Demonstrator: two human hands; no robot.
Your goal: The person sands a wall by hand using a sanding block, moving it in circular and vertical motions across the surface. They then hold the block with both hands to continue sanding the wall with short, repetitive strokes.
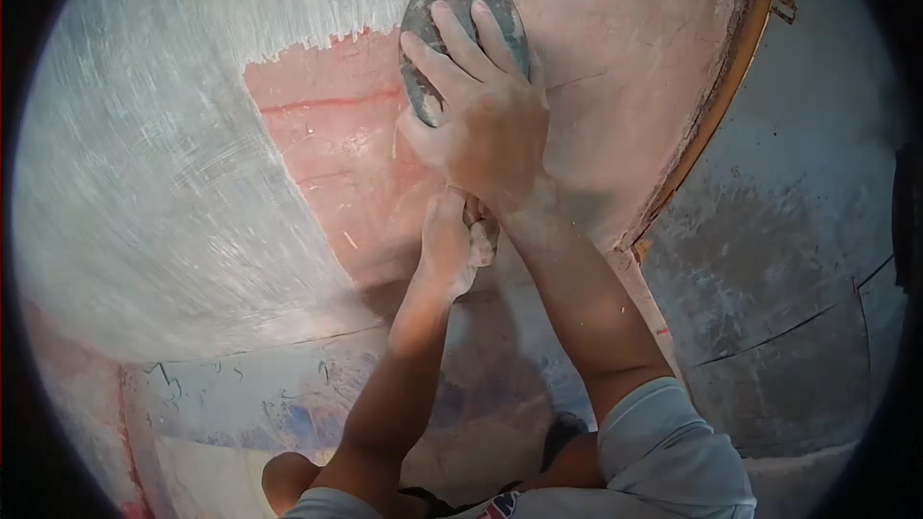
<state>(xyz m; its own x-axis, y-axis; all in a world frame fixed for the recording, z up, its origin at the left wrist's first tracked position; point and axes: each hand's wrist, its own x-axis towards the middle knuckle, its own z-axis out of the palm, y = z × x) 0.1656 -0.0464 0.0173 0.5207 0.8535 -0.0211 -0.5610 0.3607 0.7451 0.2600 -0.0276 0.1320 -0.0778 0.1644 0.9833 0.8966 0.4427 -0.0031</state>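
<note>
A dark oval sanding pad (423, 29), chipped and coated with pale dust, rests against the curved, sanded surface. My right hand (495, 130) lies over its lower part, with the fingers spread across the top and the thumb along the left edge. Just below the right wrist, my left hand (454, 242) is closed in a fist-like grip. What it holds is hidden by the fingers and the right wrist. Around the pad, a pinkish-red patch (322, 173) borders a pale, scratched coating (163, 163) on the left.
A curved brown edge (726, 86) bounds the worked surface on the right. Beyond it lies a grey, dusty floor (769, 279) with dark cracks. Below the hands, a stained lower surface (231, 394) has a seam along its top. My knees show at the bottom.
</note>
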